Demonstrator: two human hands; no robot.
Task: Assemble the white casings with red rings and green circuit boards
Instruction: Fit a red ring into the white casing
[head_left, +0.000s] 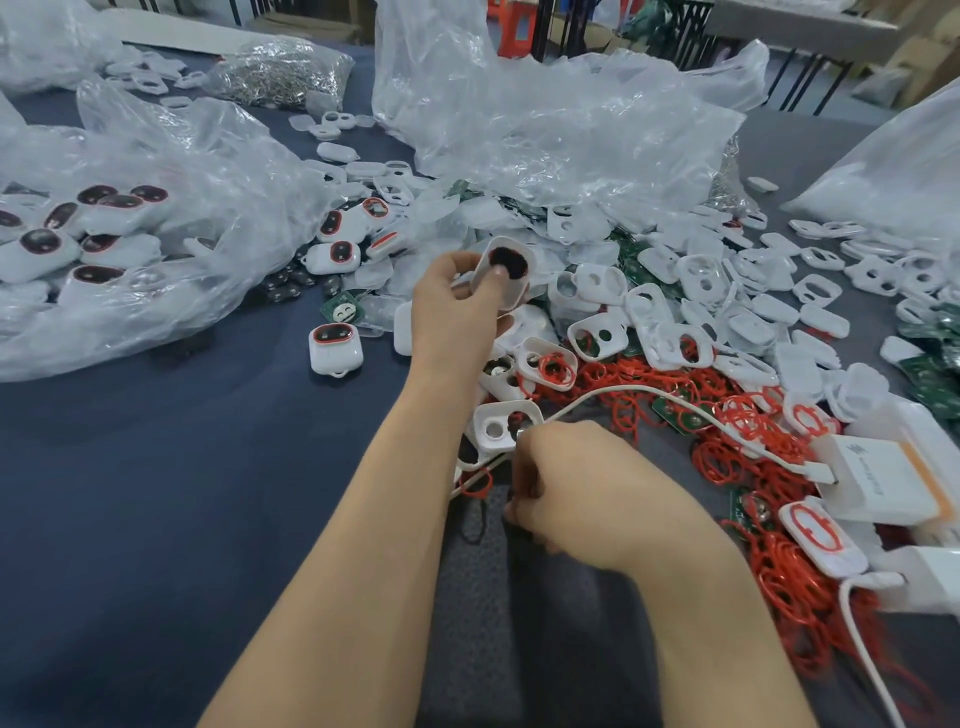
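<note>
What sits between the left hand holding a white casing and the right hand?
Head view: open white plastic casings, one holding thin red rings, and a white cable.

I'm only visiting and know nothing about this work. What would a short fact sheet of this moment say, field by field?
Setting: dark blue table strewn with small parts
Left hand: holds up a white casing, thumb pressed on its dark window
Right hand: curled low near the table; what it holds is hidden
Loose parts: empty white shells, red rings, green circuit boards
Finished pieces: one on the table, more inside the clear bag at left
Other: white charger with its cable
</note>
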